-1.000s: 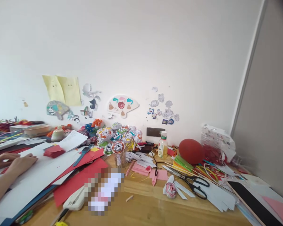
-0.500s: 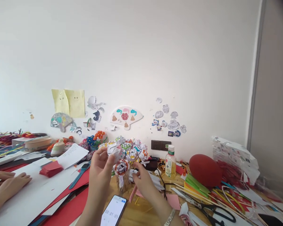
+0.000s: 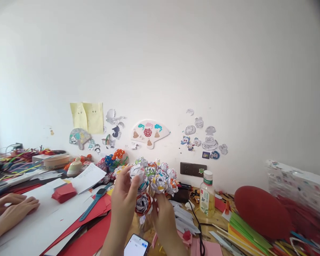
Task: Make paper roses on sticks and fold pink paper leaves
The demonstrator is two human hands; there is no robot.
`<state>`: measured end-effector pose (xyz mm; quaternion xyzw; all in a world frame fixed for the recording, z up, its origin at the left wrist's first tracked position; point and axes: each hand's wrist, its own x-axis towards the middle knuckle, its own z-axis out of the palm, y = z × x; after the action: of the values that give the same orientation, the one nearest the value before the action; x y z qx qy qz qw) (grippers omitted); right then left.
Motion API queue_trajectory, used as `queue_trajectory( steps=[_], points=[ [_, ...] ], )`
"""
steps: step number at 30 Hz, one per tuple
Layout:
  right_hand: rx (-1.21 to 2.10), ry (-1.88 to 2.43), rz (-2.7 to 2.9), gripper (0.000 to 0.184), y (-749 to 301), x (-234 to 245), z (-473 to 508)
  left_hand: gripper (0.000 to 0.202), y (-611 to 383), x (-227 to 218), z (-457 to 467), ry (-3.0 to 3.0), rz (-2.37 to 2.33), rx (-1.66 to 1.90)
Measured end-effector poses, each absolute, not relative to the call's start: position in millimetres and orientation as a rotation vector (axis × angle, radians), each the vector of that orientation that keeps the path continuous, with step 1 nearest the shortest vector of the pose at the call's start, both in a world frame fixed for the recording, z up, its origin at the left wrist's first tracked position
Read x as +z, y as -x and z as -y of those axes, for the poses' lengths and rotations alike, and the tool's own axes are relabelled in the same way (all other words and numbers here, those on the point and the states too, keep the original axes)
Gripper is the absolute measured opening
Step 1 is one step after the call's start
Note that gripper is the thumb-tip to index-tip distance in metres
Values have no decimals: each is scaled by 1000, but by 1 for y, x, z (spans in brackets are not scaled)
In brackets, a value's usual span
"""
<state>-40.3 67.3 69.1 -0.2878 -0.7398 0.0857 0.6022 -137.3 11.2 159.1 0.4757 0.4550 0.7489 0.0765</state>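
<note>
Blooms of folded paper (image 3: 160, 181) crowded together ahead of you, and the white paper rose (image 3: 137, 171) sat at the front left of that bunch, between the thumb and fingers of your left hand (image 3: 121, 195) — a narrow, curved hold about its sides. Its crown pointed mostly upward; your hand hid whatever lay below the petals, so you could not tell how its long axis ran from there. Just beneath it, an orange-edged rose (image 3: 143, 203) faced you, above a clear cup (image 3: 146, 223). Your right hand (image 3: 162, 209) was raised under the right side of the bunch, its fingers bent and partly hidden; whether they pinched a stem, you could not tell.

The wall (image 3: 160, 71) rose close behind the flowers. To the left, red sheets (image 3: 92, 231) ended beside your left forearm, and farther out another person's hand (image 3: 21, 209) rested on a large white sheet (image 3: 48, 215). To the right, white paper strips (image 3: 185, 217) lay near your right hand, with a bottle (image 3: 207, 195) beyond them. A phone (image 3: 136, 246) lay between your forearms. Room was tight low down — the widest stretch lay upward, over the blooms.
</note>
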Motion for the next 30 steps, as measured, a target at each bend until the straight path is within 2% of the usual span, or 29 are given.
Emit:
queue_trajectory(
  steps=[3, 8, 16, 22, 25, 30],
  points=[
    [164, 647, 1690, 28, 33, 66, -71, 63, 138, 155, -17, -1426, -1438, 2278],
    [385, 807, 1876, 28, 32, 68, -76, 59, 136, 153, -18, -1474, -1454, 2252],
    [398, 632, 1794, 26, 33, 87, -67, 52, 133, 153, -20, -1518, -1495, 2317],
    [362, 733, 1864, 20, 37, 89, -70, 49, 117, 156, -7, -1618, -1153, 2527],
    [323, 744, 1949, 18, 38, 87, -72, 49, 111, 153, -4, -1822, -1023, 2334],
    [256, 778, 1997, 21, 35, 89, -74, 43, 115, 149, -9, -2145, -1328, 2009]
  ],
)
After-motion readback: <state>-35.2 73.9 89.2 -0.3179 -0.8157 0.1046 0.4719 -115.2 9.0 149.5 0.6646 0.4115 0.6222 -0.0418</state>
